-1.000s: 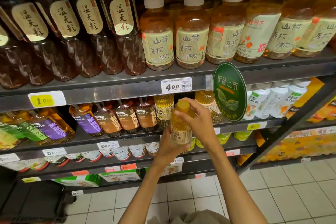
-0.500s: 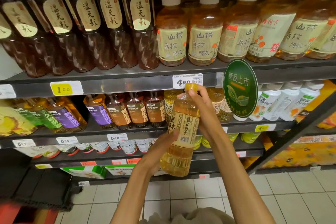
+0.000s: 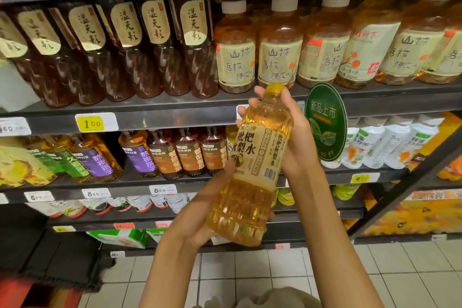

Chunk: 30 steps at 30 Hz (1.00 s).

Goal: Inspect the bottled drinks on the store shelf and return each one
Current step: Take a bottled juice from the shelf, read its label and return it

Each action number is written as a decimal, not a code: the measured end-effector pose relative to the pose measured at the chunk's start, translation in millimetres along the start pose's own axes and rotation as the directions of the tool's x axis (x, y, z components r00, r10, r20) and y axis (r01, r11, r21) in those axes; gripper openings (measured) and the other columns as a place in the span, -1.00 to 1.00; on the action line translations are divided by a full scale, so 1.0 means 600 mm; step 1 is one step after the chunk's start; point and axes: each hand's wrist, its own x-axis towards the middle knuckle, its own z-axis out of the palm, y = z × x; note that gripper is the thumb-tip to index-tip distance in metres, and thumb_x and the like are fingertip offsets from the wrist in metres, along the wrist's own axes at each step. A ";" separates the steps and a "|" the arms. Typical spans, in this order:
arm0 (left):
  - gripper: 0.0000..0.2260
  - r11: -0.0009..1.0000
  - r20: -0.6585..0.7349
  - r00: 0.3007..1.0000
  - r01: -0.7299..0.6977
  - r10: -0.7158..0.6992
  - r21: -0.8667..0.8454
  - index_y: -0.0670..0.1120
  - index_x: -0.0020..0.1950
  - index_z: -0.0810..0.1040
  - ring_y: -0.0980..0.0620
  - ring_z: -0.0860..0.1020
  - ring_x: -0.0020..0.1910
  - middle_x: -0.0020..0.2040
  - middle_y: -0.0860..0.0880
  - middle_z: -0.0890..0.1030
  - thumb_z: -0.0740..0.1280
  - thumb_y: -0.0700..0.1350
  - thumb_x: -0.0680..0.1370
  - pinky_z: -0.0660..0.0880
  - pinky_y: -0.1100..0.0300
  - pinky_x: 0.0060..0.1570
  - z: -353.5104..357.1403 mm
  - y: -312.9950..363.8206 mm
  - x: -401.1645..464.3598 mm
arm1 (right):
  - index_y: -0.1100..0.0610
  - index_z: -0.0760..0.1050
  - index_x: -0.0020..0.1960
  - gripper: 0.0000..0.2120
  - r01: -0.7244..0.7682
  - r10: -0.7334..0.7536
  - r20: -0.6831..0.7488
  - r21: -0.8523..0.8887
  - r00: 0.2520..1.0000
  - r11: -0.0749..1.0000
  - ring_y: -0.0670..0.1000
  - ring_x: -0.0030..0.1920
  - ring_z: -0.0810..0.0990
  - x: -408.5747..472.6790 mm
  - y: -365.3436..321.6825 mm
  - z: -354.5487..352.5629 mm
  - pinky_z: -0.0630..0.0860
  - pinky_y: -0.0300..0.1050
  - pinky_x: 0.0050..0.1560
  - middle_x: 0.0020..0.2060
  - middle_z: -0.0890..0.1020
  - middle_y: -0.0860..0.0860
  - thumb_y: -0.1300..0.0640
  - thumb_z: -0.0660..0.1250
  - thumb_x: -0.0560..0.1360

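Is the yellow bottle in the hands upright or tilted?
Tilted. The yellow bottle leans, cap up and to the right, base lower left, held by the left hand and right hand.

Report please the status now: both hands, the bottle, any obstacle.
Left hand cradles base of yellow drink bottle. Right hand grips its neck. Bottle off shelf, tilted, label facing camera. Nothing in the way.

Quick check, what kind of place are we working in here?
Most likely a grocery store's drinks aisle: tiered shelves packed with bottled drinks, price tags along the edges, and a green promotional sign.
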 end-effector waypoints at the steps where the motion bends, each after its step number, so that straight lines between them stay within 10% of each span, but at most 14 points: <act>1: -0.44 0.999 -0.047 0.998 -0.028 0.030 0.039 0.09 0.18 0.61 -0.14 0.64 0.07 0.14 -0.12 0.64 0.48 0.31 0.26 0.58 -0.01 -0.03 0.003 0.007 -0.006 | 0.19 0.53 0.16 -0.61 -0.022 0.022 0.004 0.050 1.000 0.999 0.11 -0.07 0.69 0.000 0.000 -0.001 0.62 0.01 -0.09 -0.16 0.69 0.06 -0.09 0.21 0.53; 6: -0.37 0.996 -0.137 0.988 -0.063 0.072 0.069 0.01 -0.03 0.70 -0.01 0.69 -0.11 -0.09 -0.06 0.71 0.58 0.29 0.00 0.61 0.17 -0.25 0.024 0.022 0.002 | 0.20 0.53 -0.03 -0.63 -0.137 0.139 -0.013 0.112 0.990 0.984 0.14 -0.08 0.67 0.003 0.005 -0.001 0.61 0.01 -0.10 0.00 0.67 0.16 -0.12 0.24 0.52; 10: -0.34 0.997 -0.091 0.994 -0.067 0.063 -0.047 -0.02 0.25 0.58 -0.18 0.57 0.17 0.21 -0.20 0.59 0.56 0.19 0.22 0.54 -0.16 0.12 0.028 0.016 -0.012 | 0.22 0.48 -0.10 -0.64 -0.077 0.080 -0.125 0.027 0.989 0.997 0.10 -0.25 0.67 0.009 -0.011 0.006 0.64 -0.04 -0.21 -0.23 0.68 0.13 -0.09 0.21 0.58; 17: -0.35 0.995 -0.176 0.982 -0.076 0.063 -0.064 0.02 0.19 0.62 -0.25 0.53 0.22 0.22 -0.20 0.58 0.58 0.22 0.16 0.47 -0.16 0.21 0.026 0.011 -0.014 | 0.18 0.58 -0.04 -0.58 -0.025 -0.046 -0.193 -0.348 0.980 0.937 0.07 -0.15 0.69 0.009 -0.033 0.017 0.61 0.03 0.04 -0.21 0.70 0.10 -0.17 0.22 0.55; 20: -0.40 0.969 -0.029 0.999 -0.039 0.033 -0.245 -0.12 0.22 0.59 -0.19 0.62 0.06 0.16 -0.24 0.61 0.50 0.20 0.31 0.58 -0.03 0.01 0.039 0.019 -0.015 | 0.23 0.54 0.15 -0.50 -0.024 0.004 -0.094 -0.215 0.996 0.976 0.22 0.16 0.61 0.003 -0.028 0.022 0.48 0.19 0.26 0.02 0.66 0.19 -0.18 0.23 0.51; 23: -0.39 0.949 0.065 0.998 0.018 0.002 -0.314 -0.23 0.27 0.53 -0.18 0.62 0.06 0.15 -0.27 0.60 0.41 0.20 0.41 0.56 -0.03 0.05 0.045 0.015 -0.011 | 0.19 0.58 0.04 -0.56 -0.032 0.031 -0.026 -0.033 0.999 0.999 0.22 0.06 0.65 0.002 -0.015 0.034 0.59 0.13 0.07 -0.02 0.67 0.18 -0.17 0.27 0.46; 30: -0.30 0.963 -0.230 0.963 -0.080 0.141 0.256 0.23 0.17 0.57 0.00 0.60 0.14 0.14 0.00 0.65 0.44 0.46 0.09 0.55 -0.05 0.07 0.028 0.013 -0.012 | 0.11 0.60 -0.07 -0.82 0.094 -0.139 -0.119 -0.324 0.983 0.941 0.04 -0.13 0.67 -0.006 -0.033 0.039 0.60 -0.01 -0.03 -0.18 0.69 0.05 0.00 0.33 0.53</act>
